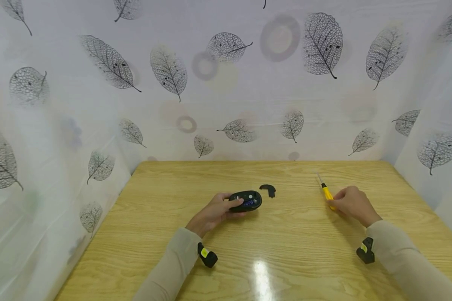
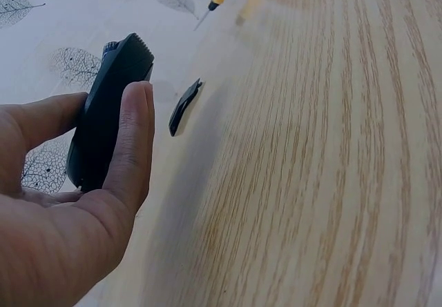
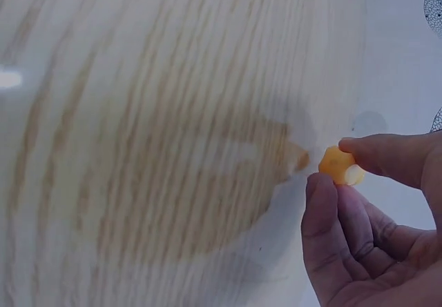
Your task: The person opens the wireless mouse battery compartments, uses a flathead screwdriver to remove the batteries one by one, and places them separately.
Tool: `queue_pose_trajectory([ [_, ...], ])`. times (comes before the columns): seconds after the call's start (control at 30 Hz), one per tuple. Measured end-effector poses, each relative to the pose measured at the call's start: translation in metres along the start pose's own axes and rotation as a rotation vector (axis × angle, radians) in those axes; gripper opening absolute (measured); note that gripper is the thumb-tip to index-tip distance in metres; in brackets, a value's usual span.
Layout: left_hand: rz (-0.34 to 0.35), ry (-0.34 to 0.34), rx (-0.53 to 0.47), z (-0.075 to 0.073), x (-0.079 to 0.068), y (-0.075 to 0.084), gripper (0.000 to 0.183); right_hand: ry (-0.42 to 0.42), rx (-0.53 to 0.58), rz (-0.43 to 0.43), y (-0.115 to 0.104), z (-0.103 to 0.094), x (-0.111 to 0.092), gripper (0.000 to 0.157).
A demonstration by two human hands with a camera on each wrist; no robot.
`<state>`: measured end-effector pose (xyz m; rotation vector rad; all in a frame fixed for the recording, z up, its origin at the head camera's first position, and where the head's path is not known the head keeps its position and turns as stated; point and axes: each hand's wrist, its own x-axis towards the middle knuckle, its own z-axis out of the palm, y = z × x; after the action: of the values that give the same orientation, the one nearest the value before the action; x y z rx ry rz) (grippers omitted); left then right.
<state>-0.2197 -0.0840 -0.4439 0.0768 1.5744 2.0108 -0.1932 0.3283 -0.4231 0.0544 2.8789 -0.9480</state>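
A black computer mouse with its underside turned up is gripped by my left hand, thumb across its open battery bay. A blue battery shows in that bay. In the left wrist view the mouse stands on edge between thumb and fingers. Just beyond it on the table lies a black curved battery cover. Over on the right, my right hand pinches the yellow handle of a screwdriver, its thin shaft pointing away. The right wrist view shows the handle's end between thumb and fingertips.
A wooden table with a light glare near its front carries everything. White curtains with leaf prints hang behind it and along both sides. Each wrist wears a small black camera, one on the left and one on the right.
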Motion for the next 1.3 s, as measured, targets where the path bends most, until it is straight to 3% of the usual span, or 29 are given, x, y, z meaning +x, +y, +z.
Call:
queue_pose_trajectory([
  [0.33, -0.002, 0.006, -0.01, 0.0005, 0.0, -0.0004, 0.058, 0.008, -0.011, 0.048, 0.004, 0.0038, -0.0013, 0.027],
  [0.87, 0.003, 0.003, -0.007, 0.0009, -0.0021, 0.0014, 0.057, -0.001, -0.011, 0.051, 0.0043, 0.0054, -0.0023, 0.026],
  [1.3, 0.015, 0.003, -0.008, 0.0015, -0.0037, 0.0018, 0.056, -0.026, -0.033, 0.056, 0.0016, -0.0009, -0.003, 0.033],
])
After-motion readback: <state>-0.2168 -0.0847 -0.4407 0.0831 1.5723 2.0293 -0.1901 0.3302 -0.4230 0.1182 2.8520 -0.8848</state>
